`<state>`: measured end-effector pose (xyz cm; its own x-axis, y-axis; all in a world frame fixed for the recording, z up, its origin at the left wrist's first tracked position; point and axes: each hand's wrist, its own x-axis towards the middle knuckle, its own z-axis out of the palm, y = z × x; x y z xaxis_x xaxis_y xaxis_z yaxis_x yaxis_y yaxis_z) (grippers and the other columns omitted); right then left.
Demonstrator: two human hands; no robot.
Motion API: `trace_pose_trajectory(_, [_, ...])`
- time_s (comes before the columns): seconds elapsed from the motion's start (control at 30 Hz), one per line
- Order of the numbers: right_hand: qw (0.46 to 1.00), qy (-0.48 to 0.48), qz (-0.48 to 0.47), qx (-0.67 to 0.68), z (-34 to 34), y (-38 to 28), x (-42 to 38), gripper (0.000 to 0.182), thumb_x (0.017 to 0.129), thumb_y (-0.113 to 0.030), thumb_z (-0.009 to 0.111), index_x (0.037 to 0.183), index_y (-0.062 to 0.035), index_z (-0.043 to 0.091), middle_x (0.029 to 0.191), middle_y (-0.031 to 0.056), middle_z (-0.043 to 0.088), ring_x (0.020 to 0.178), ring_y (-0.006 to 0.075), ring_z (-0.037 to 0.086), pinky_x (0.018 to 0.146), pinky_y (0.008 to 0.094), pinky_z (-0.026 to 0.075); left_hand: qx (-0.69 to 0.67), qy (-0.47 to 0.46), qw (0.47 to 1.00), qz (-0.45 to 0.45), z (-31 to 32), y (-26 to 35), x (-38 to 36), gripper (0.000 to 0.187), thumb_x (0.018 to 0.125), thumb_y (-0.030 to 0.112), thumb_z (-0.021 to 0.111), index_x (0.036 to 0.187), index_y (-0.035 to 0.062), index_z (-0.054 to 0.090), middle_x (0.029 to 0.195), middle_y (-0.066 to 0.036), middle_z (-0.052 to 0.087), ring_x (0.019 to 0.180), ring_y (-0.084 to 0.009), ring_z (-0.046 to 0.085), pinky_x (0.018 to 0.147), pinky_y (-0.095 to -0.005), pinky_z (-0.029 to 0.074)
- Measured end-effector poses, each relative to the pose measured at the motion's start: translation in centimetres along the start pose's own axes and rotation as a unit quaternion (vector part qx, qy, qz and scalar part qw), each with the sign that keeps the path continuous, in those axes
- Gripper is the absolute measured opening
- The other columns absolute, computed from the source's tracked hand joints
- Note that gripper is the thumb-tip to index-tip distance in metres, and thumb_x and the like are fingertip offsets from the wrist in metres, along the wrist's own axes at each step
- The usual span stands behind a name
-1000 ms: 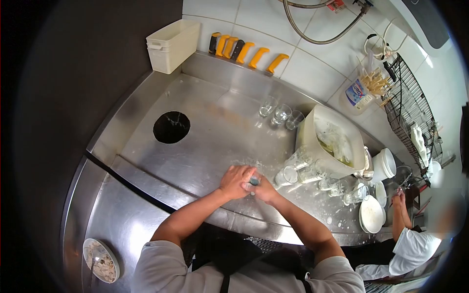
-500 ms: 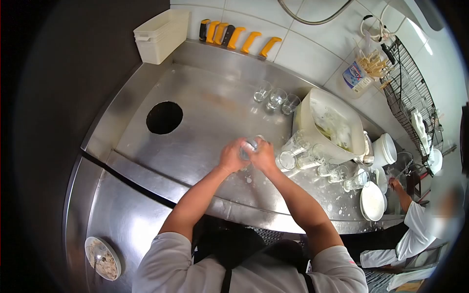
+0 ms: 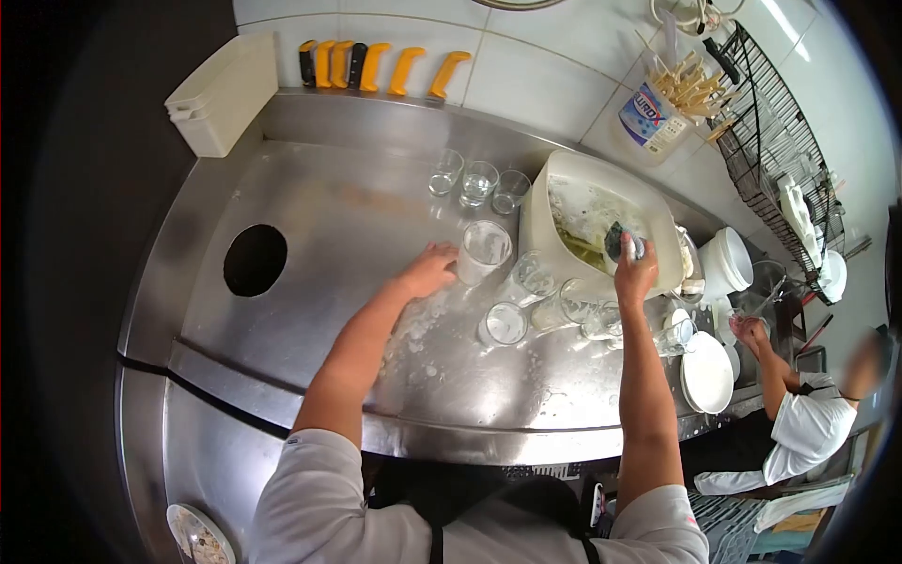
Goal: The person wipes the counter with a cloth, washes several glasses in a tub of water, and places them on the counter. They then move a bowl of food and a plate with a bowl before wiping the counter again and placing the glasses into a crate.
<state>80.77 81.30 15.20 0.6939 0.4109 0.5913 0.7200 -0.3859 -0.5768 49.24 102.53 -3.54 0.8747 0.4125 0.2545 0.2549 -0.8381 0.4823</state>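
Fingers (image 3: 449,256) of the left hand (image 3: 427,271) curl loosely against the side of an upright glass (image 3: 483,250) on the wet steel tabletop (image 3: 319,197), touching it rather than clearly gripping; the right hand (image 3: 635,275) is closed around a dark sponge (image 3: 620,240), held over the rim of the white tub (image 3: 564,179) of soapy water; more glasses (image 3: 526,301) lie and stand between the two hands; three small glasses (image 3: 477,182) stand in a row near the back wall; a co-worker's hand (image 3: 749,329) works at the far right, beside stacked white plates (image 3: 707,371).
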Motion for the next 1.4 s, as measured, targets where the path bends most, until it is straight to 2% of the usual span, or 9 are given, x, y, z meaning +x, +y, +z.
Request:
trace_pose_trajectory(0.1, [0.998,-0.042,0.01,-0.036,0.6,0.4,-0.1,0.043,0.087,-0.043,0.072,0.096,-0.0015,0.066,0.086,0.0242,0.069,0.083,0.0418,0.067,0.074,0.0459,0.05,-0.196,0.024,0.962,-0.189,-1.0,-3.3,2.4,0.063,0.082,0.025,0.077,0.133,-0.0023,0.051,0.142,-0.027,0.047,0.13,-0.0376,0.049,0.107,-0.0395,0.042])
trace_pose_trajectory(0.17, [0.994,-0.074,0.033,-0.072,0.6,0.0,-0.1,0.046,0.085,-0.046,0.072,0.098,-0.0022,0.067,0.087,0.0233,0.069,0.086,0.0429,0.067,0.075,0.0469,0.051,-0.152,0.215,0.915,-0.304,-2.1,-3.0,4.8,0.077,0.079,0.023,0.08,0.141,-0.0007,0.043,0.143,-0.025,0.047,0.131,-0.0353,0.048,0.108,-0.0391,0.041])
trace_pose_trajectory(0.33, [0.991,-0.087,0.067,-0.083,0.6,-0.9,0.2,0.044,0.085,-0.046,0.073,0.099,-0.0046,0.068,0.087,0.0214,0.07,0.086,0.0426,0.067,0.075,0.0464,0.051,-0.124,0.335,0.885,-0.299,-1.9,-7.0,12.8,0.12,0.064,0.024,0.091,0.153,0.0026,0.013,0.138,-0.021,0.054,0.127,-0.0366,0.052,0.111,-0.0412,0.038])
trace_pose_trajectory(0.63, [0.959,-0.206,0.124,-0.149,1.0,-0.7,1.8,0.044,0.084,-0.042,0.072,0.115,-0.0111,0.067,0.099,0.0199,0.071,0.097,0.0394,0.067,0.082,0.0457,0.051,-0.357,0.316,0.84,-0.259,-1.3,-7.8,12.7,0.112,0.067,0.011,0.088,0.151,0.0122,0.014,0.122,-0.018,0.057,0.11,-0.0282,0.059,0.094,-0.0407,0.052])
trace_pose_trajectory(0.93, [0.849,-0.526,-0.002,-0.06,1.0,3.2,2.8,0.042,0.081,-0.026,0.075,0.12,-0.0096,0.068,0.108,0.0183,0.071,0.096,0.0302,0.069,0.085,0.0381,0.052,-0.684,0.337,0.512,-0.395,-3.3,4.2,1.2,0.066,0.087,0.027,0.071,0.138,0.0174,0.03,0.12,-0.014,0.048,0.094,-0.031,0.057,0.077,-0.04,0.055])
trace_pose_trajectory(1.03, [0.886,-0.421,0.09,0.173,-0.9,-2.2,2.4,0.044,0.082,-0.017,0.075,0.124,-0.0056,0.065,0.109,0.0164,0.072,0.096,0.0215,0.068,0.087,0.0337,0.051,-0.852,0.341,0.248,-0.31,-5.9,3.7,-1.2,0.054,0.09,0.034,0.067,0.131,0.0114,0.04,0.118,-0.016,0.049,0.101,-0.0309,0.055,0.074,-0.0425,0.054])
trace_pose_trajectory(1.13, [0.949,-0.22,-0.09,0.205,-2.0,-11.7,-2.9,0.04,0.086,-0.012,0.071,0.125,-0.0079,0.065,0.112,0.017,0.071,0.103,0.0242,0.067,0.092,0.0335,0.05,-0.852,0.336,0.283,-0.286,-9.1,8.0,-2.9,0.047,0.091,0.04,0.065,0.122,0.0074,0.048,0.119,-0.018,0.049,0.1,-0.0325,0.056,0.073,-0.0404,0.056])
trace_pose_trajectory(1.27, [0.932,-0.209,-0.262,0.142,1.6,-20.0,-15.1,0.041,0.084,-0.009,0.072,0.125,-0.0102,0.065,0.117,0.0224,0.067,0.103,0.0369,0.066,0.092,0.0423,0.051,-0.886,0.177,0.317,-0.287,-8.3,9.9,-6.3,0.05,0.091,0.039,0.065,0.125,0.0063,0.047,0.111,-0.015,0.055,0.091,-0.0249,0.059,0.074,-0.0406,0.057])
trace_pose_trajectory(1.4, [0.946,-0.241,-0.195,0.099,3.7,-22.7,-18.0,0.034,0.088,-0.029,0.068,0.111,-0.0051,0.07,0.102,0.0256,0.069,0.096,0.043,0.066,0.085,0.0492,0.051,-0.768,0.182,0.54,-0.294,-9.1,15.5,-10.8,0.057,0.088,0.025,0.069,0.133,-0.0003,0.044,0.096,-0.011,0.061,0.079,-0.0175,0.061,0.067,-0.0345,0.054])
